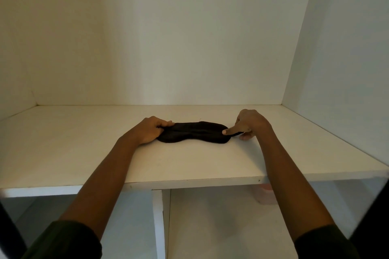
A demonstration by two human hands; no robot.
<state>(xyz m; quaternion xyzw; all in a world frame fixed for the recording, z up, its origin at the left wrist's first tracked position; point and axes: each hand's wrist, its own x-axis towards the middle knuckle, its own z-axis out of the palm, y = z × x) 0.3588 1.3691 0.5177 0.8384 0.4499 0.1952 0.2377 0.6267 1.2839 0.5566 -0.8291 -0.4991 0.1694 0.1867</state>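
A black sleep mask (192, 132) lies flat on a white shelf (189, 164) inside a cupboard. My left hand (150, 129) grips the mask's left end, fingers curled over its edge. At the mask's right end, my right hand (250, 124) pinches the edge or strap between forefinger and thumb. The forefinger lies stretched along the fabric.
White cupboard walls (336, 59) close the shelf in at the back, left and right. Below the shelf's front edge a white upright divider (157, 223) splits the lower space. A pale pink object (266, 194) shows under the shelf on the right.
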